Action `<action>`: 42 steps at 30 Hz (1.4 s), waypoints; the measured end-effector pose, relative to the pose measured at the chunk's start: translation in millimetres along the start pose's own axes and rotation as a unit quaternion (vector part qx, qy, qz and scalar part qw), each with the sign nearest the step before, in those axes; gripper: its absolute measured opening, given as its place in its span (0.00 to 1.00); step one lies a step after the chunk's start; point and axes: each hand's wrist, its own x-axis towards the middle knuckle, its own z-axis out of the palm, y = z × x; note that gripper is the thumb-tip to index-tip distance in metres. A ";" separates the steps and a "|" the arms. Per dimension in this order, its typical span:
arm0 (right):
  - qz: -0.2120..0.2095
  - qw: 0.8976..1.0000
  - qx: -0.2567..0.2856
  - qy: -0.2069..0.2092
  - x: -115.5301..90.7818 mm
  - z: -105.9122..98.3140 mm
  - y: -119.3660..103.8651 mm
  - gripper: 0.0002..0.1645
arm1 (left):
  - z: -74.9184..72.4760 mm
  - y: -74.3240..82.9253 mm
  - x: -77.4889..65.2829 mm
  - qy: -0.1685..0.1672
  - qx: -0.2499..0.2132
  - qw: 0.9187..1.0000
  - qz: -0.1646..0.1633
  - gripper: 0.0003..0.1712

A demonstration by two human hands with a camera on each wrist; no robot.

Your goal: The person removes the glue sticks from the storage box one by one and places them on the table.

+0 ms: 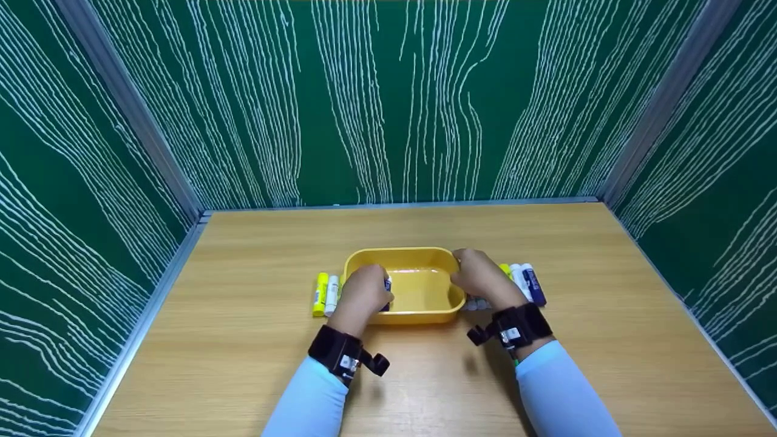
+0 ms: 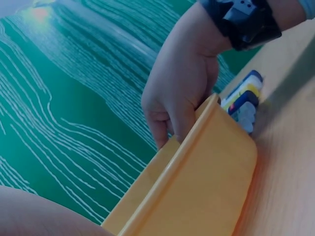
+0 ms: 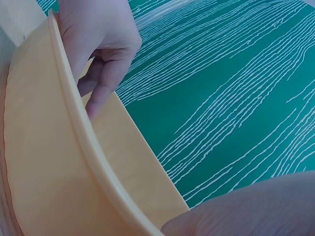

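Note:
A yellow plastic bin [image 1: 419,318] stands on the wooden table. My left hand [image 1: 364,290] reaches over its left side and pinches a dark blue glue stick [image 1: 387,296], partly hidden by the fingers. In the right wrist view, the left hand [image 3: 101,44] has its fingers pointing down inside the bin wall. At the bin's right end is my right hand [image 1: 484,278], fingers bent down over the rim. The left wrist view shows the right hand [image 2: 179,83] from the side, fingertips partly hidden by the wall; I cannot tell what it holds.
Left of the bin stand a yellow glue stick [image 1: 320,294] and a white glue stick [image 1: 332,295]. On the right lie a white stick [image 1: 519,279] and a dark blue stick [image 1: 534,285], with several pale caps [image 1: 477,303] under the right wrist. Green walls [image 1: 388,109] surround the table.

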 end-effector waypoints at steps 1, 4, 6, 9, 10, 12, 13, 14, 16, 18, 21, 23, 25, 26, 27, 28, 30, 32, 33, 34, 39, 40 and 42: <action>-0.004 1.000 -0.002 0.002 0.2 0.2 0.4 0.32 | 0.4 0.0 0.0 -0.002 -0.001 1.000 0.000 0.14; -0.007 1.000 -0.001 0.004 0.1 0.4 0.9 0.31 | 1.4 -0.2 -0.2 -0.008 -0.010 1.000 0.004 0.21; -0.005 1.000 0.001 0.003 0.0 0.2 1.0 0.31 | 2.1 -0.8 -0.5 -0.011 -0.011 1.000 0.011 0.27; -0.002 1.000 0.006 0.003 -0.2 -0.1 1.0 0.33 | 2.8 -1.5 -0.9 -0.021 -0.016 1.000 0.017 0.32; -0.001 1.000 0.008 0.002 -0.2 -0.4 0.9 0.33 | 2.8 -1.6 -1.0 -0.025 -0.018 0.999 0.017 0.34; 0.002 1.000 0.012 0.000 -0.1 -0.6 0.7 0.33 | 2.9 -1.6 -1.1 -0.028 -0.018 0.999 0.017 0.34; 0.004 1.000 0.014 0.000 -0.1 -0.6 0.5 0.34 | 3.0 -1.4 -1.2 -0.030 -0.018 0.999 0.015 0.33; 0.004 1.000 0.013 -0.001 0.1 -0.6 0.4 0.34 | 3.1 -1.2 -1.2 -0.029 -0.016 0.999 0.014 0.33; 0.007 1.000 0.013 -0.002 0.1 -0.7 -0.1 0.33 | 3.2 -0.4 -0.7 -0.027 -0.013 1.000 0.010 0.32; 0.009 1.000 0.010 -0.003 0.2 -0.9 -0.6 0.34 | 2.7 1.2 -0.4 -0.022 -0.016 1.000 0.004 0.33; 0.016 1.000 0.009 -0.006 -0.1 -1.3 -1.0 0.34 | -0.1 4.5 -1.0 -0.013 -0.030 0.999 0.000 0.34; 0.019 1.000 0.010 -0.009 -0.3 -1.4 -0.9 0.34 | -4.4 7.2 -2.6 -0.010 -0.044 0.999 -0.004 0.35; 0.022 1.000 0.012 -0.009 -0.5 -1.3 -0.7 0.34 | -10.8 8.9 -4.8 -0.011 -0.064 0.998 -0.016 0.35; 0.020 1.000 0.011 -0.008 -0.4 -1.0 -0.6 0.34 | -14.9 9.0 -5.9 -0.010 -0.073 0.997 -0.020 0.35; 0.019 1.000 0.012 -0.007 -0.3 -0.9 -0.4 0.34 | -19.5 8.8 -6.8 -0.009 -0.083 0.996 -0.027 0.36; 0.018 1.000 0.012 -0.005 -0.3 -0.7 -0.3 0.34 | -24.7 8.2 -8.4 -0.011 -0.096 0.995 -0.037 0.37; 0.015 1.000 0.010 -0.001 -0.2 -0.4 0.0 0.33 | -35.5 5.3 -10.8 -0.008 -0.115 0.992 -0.051 0.38; 0.010 1.000 0.008 0.002 0.2 0.0 0.4 0.31 | -46.6 0.8 -13.2 -0.002 -0.119 0.991 -0.061 0.38; 0.009 1.000 0.008 0.002 0.5 0.2 0.4 0.31 | -51.9 -1.9 -14.3 0.001 -0.113 0.992 -0.065 0.38; 0.007 1.000 0.008 0.001 0.7 0.3 0.5 0.31 | -57.0 -4.6 -15.7 0.004 -0.106 0.992 -0.069 0.37; 0.004 1.000 0.012 0.000 1.7 0.9 0.3 0.32 | -78.6 -21.0 -21.1 0.027 -0.059 0.995 -0.077 0.37; 0.004 1.000 0.013 0.000 1.6 0.8 0.0 0.33 | -82.0 -24.6 -21.9 0.031 -0.056 0.995 -0.078 0.37; 0.005 1.000 0.012 -0.001 1.2 0.6 -0.8 0.32 | -87.4 -32.8 -22.3 0.040 -0.044 0.995 -0.077 0.38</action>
